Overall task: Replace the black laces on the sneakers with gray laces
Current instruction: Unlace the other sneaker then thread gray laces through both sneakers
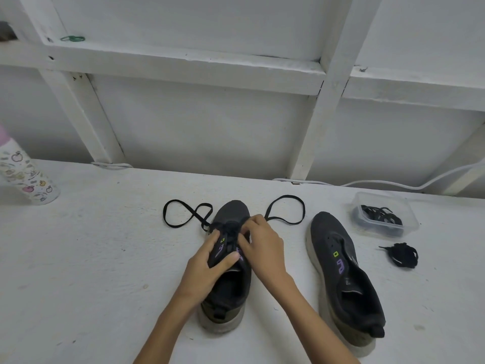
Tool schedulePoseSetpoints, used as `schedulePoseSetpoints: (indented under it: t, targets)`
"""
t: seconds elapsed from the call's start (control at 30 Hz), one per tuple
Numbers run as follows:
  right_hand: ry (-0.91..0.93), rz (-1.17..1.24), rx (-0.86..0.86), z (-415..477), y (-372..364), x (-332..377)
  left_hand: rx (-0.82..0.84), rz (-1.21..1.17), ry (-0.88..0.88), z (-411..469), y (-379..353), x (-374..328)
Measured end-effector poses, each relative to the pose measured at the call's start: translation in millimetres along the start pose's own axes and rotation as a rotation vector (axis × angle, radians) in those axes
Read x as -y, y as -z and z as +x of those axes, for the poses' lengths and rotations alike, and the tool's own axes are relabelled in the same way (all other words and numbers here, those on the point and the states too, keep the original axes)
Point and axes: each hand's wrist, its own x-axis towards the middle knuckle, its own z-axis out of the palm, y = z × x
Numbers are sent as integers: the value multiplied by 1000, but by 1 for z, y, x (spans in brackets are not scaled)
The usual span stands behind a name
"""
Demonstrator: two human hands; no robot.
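Fingers of left hand (pixel 207 261) around sneaker (pixel 228 292), right hand (pixel 262 248) pinching dark lace (pixel 181 225), eyelets hidden.

The left hand (pixel 207 262) and the right hand (pixel 263 245) are both bare. The fingers (pixel 214 236) are slender, with short, neatly trimmed nails. The left thumbnail (pixel 235 256) shows pale and rounded. The left forearm (pixel 168 319) and the right forearm (pixel 315 321) are bare too, smooth and slim. The bottom edge of the view cuts them off before the elbows.
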Motion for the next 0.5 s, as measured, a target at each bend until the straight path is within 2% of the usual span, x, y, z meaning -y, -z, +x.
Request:
schedulePoseSetpoints:
  t: [0.33, 0.4, 0.5]
  targets:
    - [41, -41, -63, 20, -11, 4, 7, 25, -23, 1, 0, -1]
    - [22, 73, -43, 19, -7, -5, 3, 28, -21, 1, 0, 0]
    - [-100, 466, 24, 19, 4, -22, 2, 30, -13, 2, 0, 3]
